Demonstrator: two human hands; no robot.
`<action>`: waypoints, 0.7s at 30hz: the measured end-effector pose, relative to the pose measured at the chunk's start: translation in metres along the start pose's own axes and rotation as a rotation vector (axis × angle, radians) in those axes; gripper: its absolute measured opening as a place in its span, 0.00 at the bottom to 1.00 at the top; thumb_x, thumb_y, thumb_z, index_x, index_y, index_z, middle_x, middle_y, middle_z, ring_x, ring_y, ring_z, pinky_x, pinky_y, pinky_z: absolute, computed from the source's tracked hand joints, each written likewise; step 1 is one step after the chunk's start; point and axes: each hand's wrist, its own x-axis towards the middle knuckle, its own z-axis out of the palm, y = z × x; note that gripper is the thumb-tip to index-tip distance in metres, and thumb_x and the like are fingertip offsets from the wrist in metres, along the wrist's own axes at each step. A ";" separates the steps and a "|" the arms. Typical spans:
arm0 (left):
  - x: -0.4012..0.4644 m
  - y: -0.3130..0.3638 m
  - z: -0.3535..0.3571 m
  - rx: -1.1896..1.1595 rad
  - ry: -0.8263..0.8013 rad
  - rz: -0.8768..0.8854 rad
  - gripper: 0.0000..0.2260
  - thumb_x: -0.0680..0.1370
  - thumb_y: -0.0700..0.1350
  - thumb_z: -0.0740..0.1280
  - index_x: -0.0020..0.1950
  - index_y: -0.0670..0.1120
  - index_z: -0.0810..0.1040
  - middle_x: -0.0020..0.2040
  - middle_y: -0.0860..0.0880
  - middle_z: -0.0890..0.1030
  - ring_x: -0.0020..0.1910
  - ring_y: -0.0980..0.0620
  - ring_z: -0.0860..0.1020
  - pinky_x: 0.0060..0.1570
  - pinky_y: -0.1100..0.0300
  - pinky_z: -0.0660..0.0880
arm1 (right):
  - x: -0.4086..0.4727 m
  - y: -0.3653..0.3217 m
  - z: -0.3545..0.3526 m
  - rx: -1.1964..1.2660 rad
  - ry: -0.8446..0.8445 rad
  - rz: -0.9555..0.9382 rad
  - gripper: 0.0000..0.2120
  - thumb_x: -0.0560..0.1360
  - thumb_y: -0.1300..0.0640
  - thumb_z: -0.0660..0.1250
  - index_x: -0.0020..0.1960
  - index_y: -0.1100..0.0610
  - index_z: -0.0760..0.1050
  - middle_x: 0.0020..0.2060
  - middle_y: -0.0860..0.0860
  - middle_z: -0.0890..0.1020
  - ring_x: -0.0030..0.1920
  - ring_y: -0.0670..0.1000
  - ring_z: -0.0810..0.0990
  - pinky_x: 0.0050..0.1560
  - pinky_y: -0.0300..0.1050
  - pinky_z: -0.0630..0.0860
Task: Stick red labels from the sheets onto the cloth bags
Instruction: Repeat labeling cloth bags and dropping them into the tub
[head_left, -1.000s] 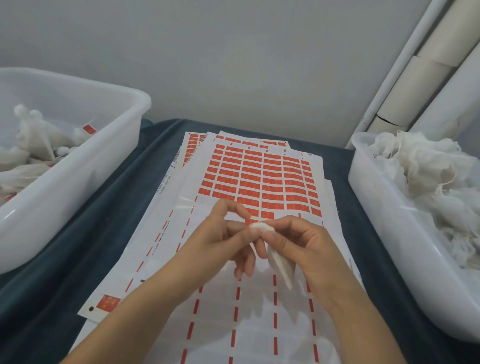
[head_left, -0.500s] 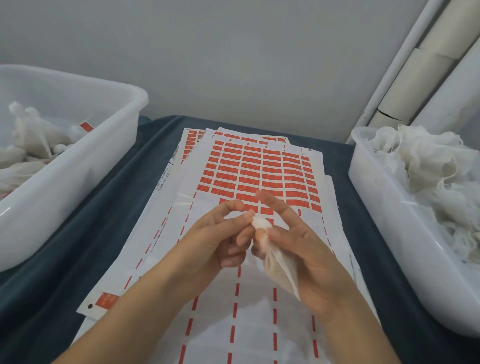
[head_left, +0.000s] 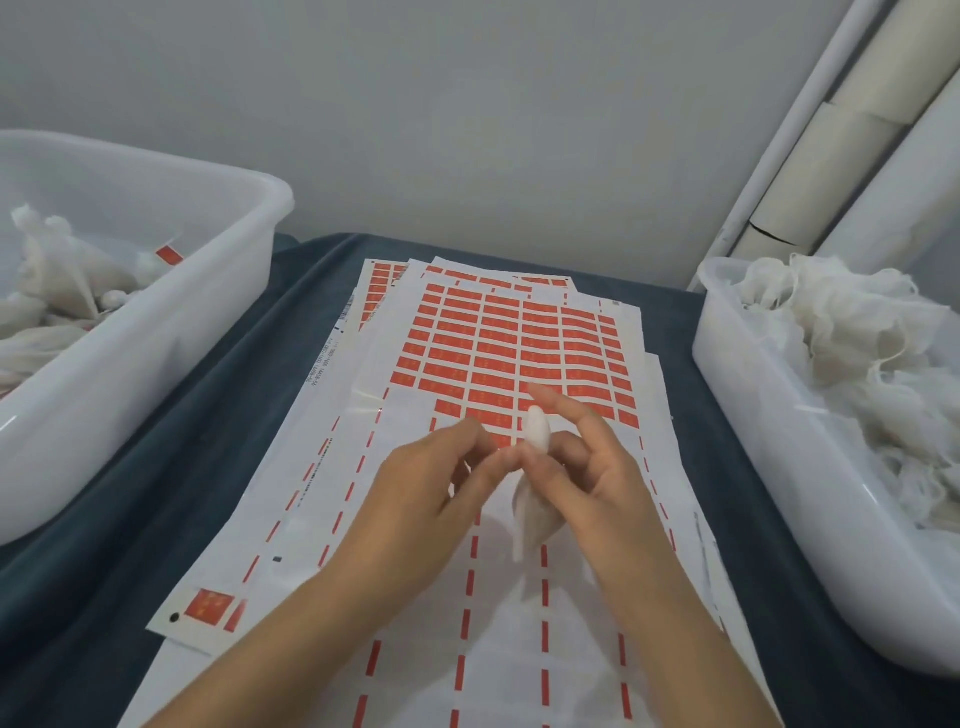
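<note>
A small, soft white cloth bag, gathered to a rounded knob on top, hangs at centre above the glossy label sheets. The right hand pinches its neck with the index finger raised toward twelve o'clock. The left hand meets it with curled fingertips; whether they grip cloth or a label is too blurred to tell.

L bin & R bin were cut off by frame edges; label print was too small to read.
</note>
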 end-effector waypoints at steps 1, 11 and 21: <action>0.001 -0.002 0.000 -0.015 -0.005 0.005 0.10 0.68 0.62 0.56 0.37 0.58 0.69 0.33 0.63 0.73 0.40 0.70 0.73 0.34 0.78 0.69 | 0.001 0.000 0.000 0.007 0.001 -0.005 0.22 0.65 0.41 0.65 0.58 0.34 0.69 0.51 0.31 0.79 0.54 0.31 0.75 0.41 0.23 0.72; 0.008 -0.002 -0.004 -0.321 -0.110 -0.201 0.15 0.64 0.60 0.63 0.37 0.49 0.78 0.29 0.57 0.80 0.26 0.59 0.77 0.27 0.72 0.72 | 0.001 -0.001 -0.002 -0.045 0.006 -0.041 0.23 0.64 0.41 0.65 0.59 0.34 0.68 0.50 0.30 0.79 0.53 0.34 0.77 0.45 0.26 0.75; 0.011 -0.003 -0.023 -0.924 -0.161 -0.431 0.11 0.69 0.51 0.67 0.31 0.46 0.79 0.28 0.48 0.76 0.24 0.57 0.71 0.24 0.67 0.70 | 0.004 -0.006 -0.005 0.030 -0.055 -0.039 0.36 0.58 0.46 0.74 0.62 0.34 0.63 0.46 0.32 0.75 0.48 0.40 0.80 0.38 0.30 0.76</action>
